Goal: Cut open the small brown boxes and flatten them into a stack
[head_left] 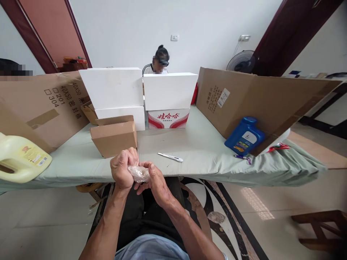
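My left hand (122, 167) and my right hand (155, 180) are closed together at the near edge of the table (206, 151), both gripping a small crumpled clear plastic bag (138, 173) between them. What is in the bag, I cannot make out. Just beyond my hands stands a small brown cardboard box (114, 138) with its flaps down. A white utility knife (170, 157) lies on the pale green cloth to the right of my hands.
White boxes (114, 88) and a red-printed carton (168, 118) stand mid-table, flanked by large cardboard sheets (40, 104). A blue bottle (244, 136) and a pen (242, 157) lie right, a yellow jug (20, 159) left. Another person (158, 63) sits behind the boxes.
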A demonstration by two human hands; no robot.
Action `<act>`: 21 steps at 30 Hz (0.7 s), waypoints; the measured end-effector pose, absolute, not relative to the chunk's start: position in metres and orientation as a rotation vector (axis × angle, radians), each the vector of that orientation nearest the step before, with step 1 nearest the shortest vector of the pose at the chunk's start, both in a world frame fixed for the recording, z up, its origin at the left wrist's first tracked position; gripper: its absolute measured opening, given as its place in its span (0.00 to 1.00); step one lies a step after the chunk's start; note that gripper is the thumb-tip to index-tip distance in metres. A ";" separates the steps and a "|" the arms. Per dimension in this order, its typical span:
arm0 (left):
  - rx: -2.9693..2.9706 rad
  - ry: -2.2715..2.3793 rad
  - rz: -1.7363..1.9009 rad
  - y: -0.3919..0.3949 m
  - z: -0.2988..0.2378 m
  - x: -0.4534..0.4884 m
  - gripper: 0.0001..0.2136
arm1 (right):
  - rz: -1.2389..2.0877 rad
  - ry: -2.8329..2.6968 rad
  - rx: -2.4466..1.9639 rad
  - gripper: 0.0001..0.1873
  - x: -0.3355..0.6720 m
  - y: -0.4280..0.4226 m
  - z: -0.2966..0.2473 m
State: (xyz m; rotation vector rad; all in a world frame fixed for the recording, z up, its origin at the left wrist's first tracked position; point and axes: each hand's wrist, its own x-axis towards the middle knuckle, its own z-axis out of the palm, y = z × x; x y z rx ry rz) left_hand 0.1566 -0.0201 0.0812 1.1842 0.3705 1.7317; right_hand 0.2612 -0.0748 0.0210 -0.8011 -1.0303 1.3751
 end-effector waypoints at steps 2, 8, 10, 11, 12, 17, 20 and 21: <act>1.242 0.388 1.732 -0.023 0.076 0.162 0.33 | 1.313 -1.085 -0.861 0.38 0.258 -0.079 0.027; 1.231 0.378 1.612 -0.028 0.073 0.171 0.34 | 0.925 -1.100 -0.957 0.31 0.246 -0.080 0.029; 1.202 0.387 1.595 -0.029 0.075 0.173 0.34 | 0.873 -1.042 -0.938 0.32 0.243 -0.075 0.024; 1.197 0.390 1.595 -0.029 0.076 0.174 0.35 | 0.892 -1.034 -0.927 0.33 0.244 -0.073 0.022; 1.196 0.391 1.597 -0.028 0.077 0.174 0.35 | 0.936 -1.043 -0.921 0.32 0.245 -0.071 0.020; 1.244 0.430 1.667 -0.020 0.078 0.170 0.34 | 0.661 -1.231 -0.998 0.27 0.263 -0.075 0.026; 1.322 0.495 1.744 -0.017 0.079 0.168 0.33 | 0.306 -1.443 -1.043 0.27 0.265 -0.081 0.028; 1.326 0.497 1.739 -0.018 0.080 0.168 0.33 | 0.242 -1.523 -1.056 0.26 0.263 -0.083 0.027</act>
